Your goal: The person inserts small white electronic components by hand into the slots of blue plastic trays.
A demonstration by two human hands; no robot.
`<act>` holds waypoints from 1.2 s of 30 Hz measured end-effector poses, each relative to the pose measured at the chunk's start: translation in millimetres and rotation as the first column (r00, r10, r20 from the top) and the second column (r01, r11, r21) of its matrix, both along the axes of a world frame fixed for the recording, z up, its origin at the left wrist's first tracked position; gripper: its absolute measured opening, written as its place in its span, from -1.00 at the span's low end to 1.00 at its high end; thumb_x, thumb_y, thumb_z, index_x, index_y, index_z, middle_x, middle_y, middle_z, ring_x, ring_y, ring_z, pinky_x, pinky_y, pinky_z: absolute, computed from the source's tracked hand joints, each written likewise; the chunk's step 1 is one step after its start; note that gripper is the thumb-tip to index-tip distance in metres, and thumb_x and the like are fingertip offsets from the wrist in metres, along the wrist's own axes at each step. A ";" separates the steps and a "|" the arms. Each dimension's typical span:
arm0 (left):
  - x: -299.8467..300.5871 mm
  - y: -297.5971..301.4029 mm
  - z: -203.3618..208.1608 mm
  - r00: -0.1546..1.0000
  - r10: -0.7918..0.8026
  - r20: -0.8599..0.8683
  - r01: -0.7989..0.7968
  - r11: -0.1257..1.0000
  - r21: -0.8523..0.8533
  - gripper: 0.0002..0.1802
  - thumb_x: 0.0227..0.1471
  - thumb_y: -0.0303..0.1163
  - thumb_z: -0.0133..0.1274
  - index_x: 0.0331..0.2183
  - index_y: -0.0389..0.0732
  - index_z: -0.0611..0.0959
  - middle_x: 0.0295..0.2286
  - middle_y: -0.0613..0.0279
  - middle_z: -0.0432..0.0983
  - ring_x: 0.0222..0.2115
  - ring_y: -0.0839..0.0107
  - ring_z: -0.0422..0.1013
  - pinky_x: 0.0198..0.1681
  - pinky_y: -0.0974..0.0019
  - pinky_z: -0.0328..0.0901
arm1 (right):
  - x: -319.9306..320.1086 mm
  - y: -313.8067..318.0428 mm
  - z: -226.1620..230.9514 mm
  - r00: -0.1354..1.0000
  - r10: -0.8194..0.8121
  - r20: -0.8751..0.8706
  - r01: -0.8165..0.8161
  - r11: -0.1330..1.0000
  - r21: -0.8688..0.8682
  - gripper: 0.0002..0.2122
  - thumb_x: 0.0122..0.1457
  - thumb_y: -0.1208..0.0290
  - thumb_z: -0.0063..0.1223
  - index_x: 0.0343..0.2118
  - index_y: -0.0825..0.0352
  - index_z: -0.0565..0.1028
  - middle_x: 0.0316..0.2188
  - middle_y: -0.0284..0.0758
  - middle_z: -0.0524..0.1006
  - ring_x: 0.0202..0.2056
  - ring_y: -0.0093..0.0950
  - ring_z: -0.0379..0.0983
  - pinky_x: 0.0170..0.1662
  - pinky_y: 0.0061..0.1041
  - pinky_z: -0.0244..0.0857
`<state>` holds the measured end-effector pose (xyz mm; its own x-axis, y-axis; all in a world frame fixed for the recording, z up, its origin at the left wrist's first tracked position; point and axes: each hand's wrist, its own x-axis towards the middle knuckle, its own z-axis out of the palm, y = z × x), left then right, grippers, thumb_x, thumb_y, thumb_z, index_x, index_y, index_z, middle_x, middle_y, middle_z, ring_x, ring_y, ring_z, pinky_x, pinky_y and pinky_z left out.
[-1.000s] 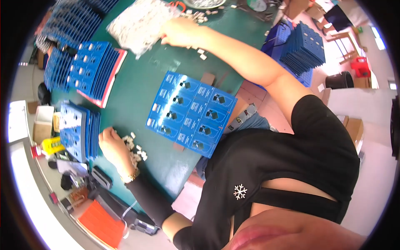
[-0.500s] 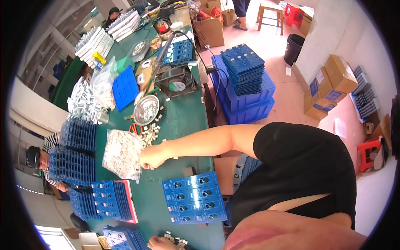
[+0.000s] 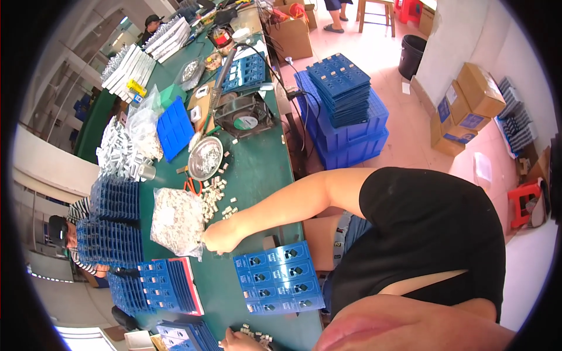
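My right hand (image 3: 221, 236), on the arm reaching in from the right, is closed with its fingers curled downward. It rests at the edge of a clear plastic bag (image 3: 177, 219) full of small white parts; whatever its fingertips hold is hidden. Loose white connector-like parts (image 3: 214, 196) lie just beyond it. Nearer me is a blue circuit board panel (image 3: 278, 278) with repeated dark squares. Only part of my left hand (image 3: 241, 341) shows at the bottom edge, its fingers bent together beside another small heap of white parts (image 3: 257, 334).
A metal bowl (image 3: 205, 158), orange-handled pliers (image 3: 192, 186) and a fan (image 3: 243, 114) occupy the far bench. Stacked blue panels (image 3: 109, 240) line its left side. Blue crates (image 3: 351, 143) carrying more panels stand on the floor. A co-worker (image 3: 61, 231) sits across the bench.
My right hand has shifted slightly down the picture along the bag's edge, and more loose white parts show above the wrist. The whole view has moved a little. My left hand stays near its heap.
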<state>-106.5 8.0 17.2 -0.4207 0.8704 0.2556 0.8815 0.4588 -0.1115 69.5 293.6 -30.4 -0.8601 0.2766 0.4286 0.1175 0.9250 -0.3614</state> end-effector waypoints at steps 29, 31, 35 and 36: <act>56.2 87.0 -27.5 0.602 -0.307 0.737 -0.016 0.918 0.395 -0.90 -0.09 -0.45 0.19 -0.42 -0.24 0.71 -0.49 0.15 0.62 -0.43 0.41 0.55 -0.27 0.37 0.39 | 19.8 -22.8 7.7 0.958 0.281 0.058 -0.231 0.876 -0.423 -0.89 0.09 0.53 0.06 -0.37 0.39 0.60 -0.43 -0.27 0.52 -0.33 -0.37 0.50 -0.23 -0.46 0.36; 56.6 85.6 -32.1 0.663 -0.300 0.686 0.022 0.924 0.383 -0.91 -0.12 -0.47 0.20 -0.45 -0.23 0.72 -0.50 0.16 0.62 -0.44 0.36 0.54 -0.27 0.34 0.39 | 18.8 -22.6 6.2 0.959 0.277 0.068 -0.221 0.872 -0.437 -0.89 0.10 0.53 0.06 -0.37 0.40 0.60 -0.42 -0.26 0.52 -0.34 -0.37 0.50 -0.24 -0.46 0.37; 57.6 84.1 -35.0 0.681 -0.330 0.653 0.077 0.920 0.384 -0.90 -0.16 -0.48 0.21 -0.45 -0.21 0.72 -0.52 0.19 0.60 -0.44 0.32 0.52 -0.27 0.32 0.38 | 17.5 -20.8 5.5 0.951 0.309 0.024 -0.264 0.846 -0.463 -0.88 0.12 0.45 0.06 -0.42 0.40 0.58 -0.43 -0.23 0.52 -0.34 -0.33 0.51 -0.23 -0.42 0.38; 58.5 85.0 -34.7 0.702 -0.344 0.623 0.098 0.914 0.394 -0.89 -0.16 -0.49 0.21 -0.44 -0.20 0.72 -0.52 0.20 0.60 -0.44 0.32 0.51 -0.26 0.32 0.38 | 18.0 -18.6 15.4 0.946 0.325 -0.006 -0.296 0.853 -0.429 -0.89 0.03 0.48 0.10 -0.43 0.39 0.59 -0.45 -0.19 0.53 -0.35 -0.27 0.50 -0.24 -0.38 0.37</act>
